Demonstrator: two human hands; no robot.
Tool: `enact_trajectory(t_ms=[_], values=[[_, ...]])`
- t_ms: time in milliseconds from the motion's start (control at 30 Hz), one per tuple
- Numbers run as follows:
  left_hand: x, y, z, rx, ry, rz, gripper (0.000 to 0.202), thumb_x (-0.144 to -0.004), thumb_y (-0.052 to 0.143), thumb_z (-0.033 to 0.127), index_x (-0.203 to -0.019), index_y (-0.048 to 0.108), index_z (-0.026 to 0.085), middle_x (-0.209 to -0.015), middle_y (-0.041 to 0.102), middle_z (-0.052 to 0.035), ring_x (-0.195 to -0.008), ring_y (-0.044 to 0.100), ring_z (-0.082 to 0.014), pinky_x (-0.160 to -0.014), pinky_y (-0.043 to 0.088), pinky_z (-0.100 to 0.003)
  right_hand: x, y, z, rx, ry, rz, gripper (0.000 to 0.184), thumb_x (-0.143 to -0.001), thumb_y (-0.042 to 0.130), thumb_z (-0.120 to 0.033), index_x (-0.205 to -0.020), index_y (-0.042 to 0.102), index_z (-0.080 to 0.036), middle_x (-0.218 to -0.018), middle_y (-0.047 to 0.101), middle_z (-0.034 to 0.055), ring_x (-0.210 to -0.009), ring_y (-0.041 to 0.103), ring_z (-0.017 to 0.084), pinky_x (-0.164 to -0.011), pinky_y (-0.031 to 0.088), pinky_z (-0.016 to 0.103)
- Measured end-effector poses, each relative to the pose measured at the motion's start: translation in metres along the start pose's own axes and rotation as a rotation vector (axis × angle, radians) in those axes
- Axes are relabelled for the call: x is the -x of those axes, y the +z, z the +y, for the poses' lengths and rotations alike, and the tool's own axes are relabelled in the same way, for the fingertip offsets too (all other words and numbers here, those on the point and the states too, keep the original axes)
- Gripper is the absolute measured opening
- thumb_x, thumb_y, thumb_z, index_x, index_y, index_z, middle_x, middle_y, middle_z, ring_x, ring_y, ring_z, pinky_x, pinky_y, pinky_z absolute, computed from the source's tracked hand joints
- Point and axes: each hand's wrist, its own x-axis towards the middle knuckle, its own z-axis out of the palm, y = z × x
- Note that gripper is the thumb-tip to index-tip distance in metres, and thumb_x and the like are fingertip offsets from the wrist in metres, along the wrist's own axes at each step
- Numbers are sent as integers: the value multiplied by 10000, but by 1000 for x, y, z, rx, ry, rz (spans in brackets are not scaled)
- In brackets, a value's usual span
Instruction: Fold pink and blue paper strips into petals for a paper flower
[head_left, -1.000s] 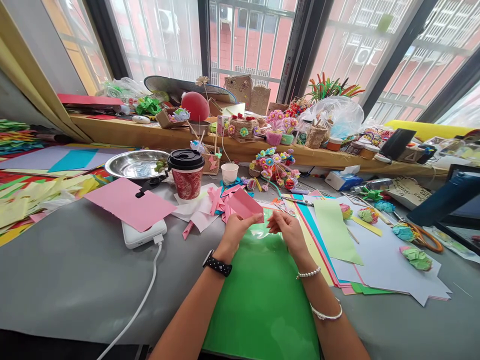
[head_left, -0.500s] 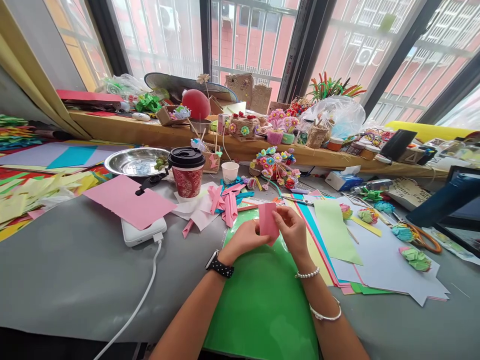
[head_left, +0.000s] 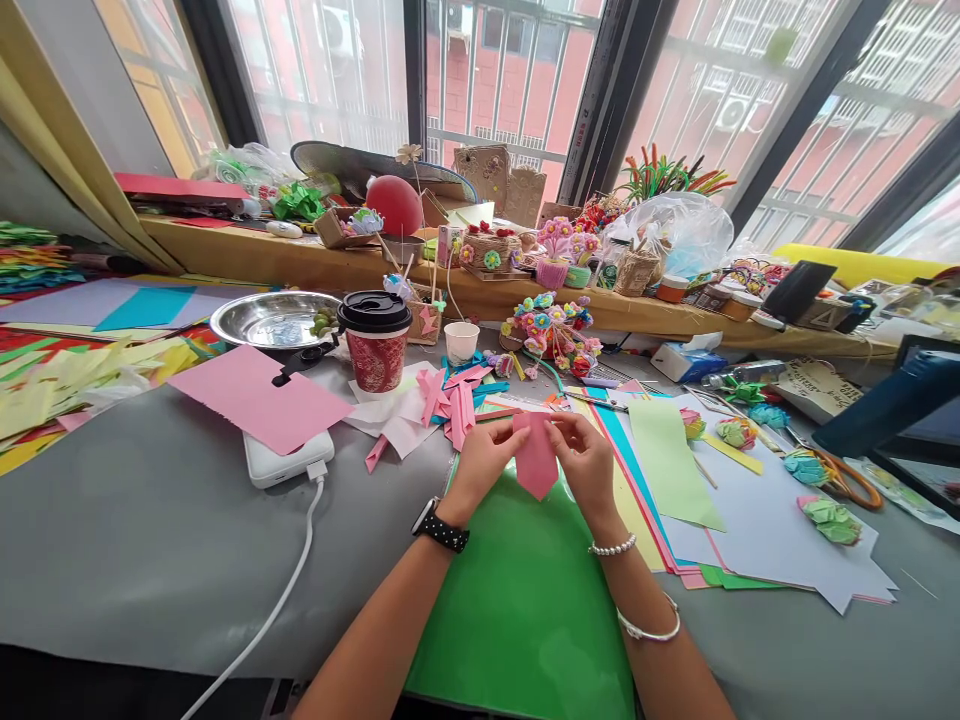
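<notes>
A small pink paper piece hangs between both hands, its lower corner pointing down toward me. My left hand pinches its upper left edge; a black spotted watch sits on that wrist. My right hand pinches the upper right edge; that arm wears a bead bracelet and a silver bangle. Both hands hover over a glossy green sheet lying on the grey table. Just beyond the hands lie several folded pink paper strips.
A red paper cup with a black lid, a steel bowl and a large pink sheet over a white power bank stand to the left. Stacked coloured papers, paper flowers and scissors crowd the right.
The pink paper was held out to the left by my left hand alone. Both hands have since brought it to the middle and turned it so a corner points down.
</notes>
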Motion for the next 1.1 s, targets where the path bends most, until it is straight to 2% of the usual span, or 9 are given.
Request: enact_trajectory(t_ms=[100, 200, 300, 433, 667, 867, 1100], values=[[0, 0, 2, 2, -2, 9, 303, -633, 584, 423, -715, 666, 143, -668, 622, -22, -659, 529, -160, -574, 404, -235, 1, -1, 0, 45, -68, 5, 158, -770, 498, -284, -864, 595, -202, -814, 632, 53, -685, 585, 166, -580, 492, 284], [0, 0, 2, -6, -1, 25, 307, -644, 568, 429, -598, 627, 131, -573, 564, 1, -585, 480, -127, -541, 366, -222, 1, -1, 0, 75, -161, -5, 176, -793, 469, -265, -888, 609, -219, -887, 630, 55, -755, 581, 175, -622, 494, 296], [0, -1, 0, -37, 23, 50, 337, -667, 545, 428, -508, 553, 131, -517, 469, 27, -526, 397, -92, -500, 308, -209, 2, -2, 0, 119, -244, -22, 197, -807, 455, -244, -911, 621, -234, -867, 624, 50, -763, 572, 173, -642, 490, 300], [-1, -3, -5, -79, 60, 64, 337, -694, 516, 429, -528, 518, 135, -531, 403, 38, -524, 341, -80, -482, 258, -207, 3, -3, 1, 197, -321, -37, 231, -810, 449, -224, -958, 622, -263, -851, 626, 47, -776, 576, 188, -648, 484, 316], [-2, -2, -6, -49, 51, 80, 347, -694, 503, 467, -606, 551, 134, -573, 434, 29, -548, 360, -83, -502, 289, -201, 3, -3, 6, 225, -452, -57, 254, -810, 462, -184, -993, 621, -261, -923, 636, 61, -862, 581, 192, -757, 476, 334], [-2, -3, -7, -31, 57, 96, 385, -638, 542, 510, -627, 590, 128, -596, 512, 10, -598, 446, -111, -540, 351, -209, 1, -2, 9, 243, -521, -64, 271, -808, 467, -160, -1015, 611, -261, -924, 626, 60, -866, 574, 184, -743, 482, 323], [-2, -3, -6, 11, 28, 101, 376, -608, 592, 488, -683, 634, 121, -631, 579, -7, -622, 498, -130, -541, 378, -214, 1, -2, 5, 202, -499, -84, 267, -794, 478, -145, -989, 624, -252, -910, 621, 59, -870, 562, 184, -758, 469, 329]])
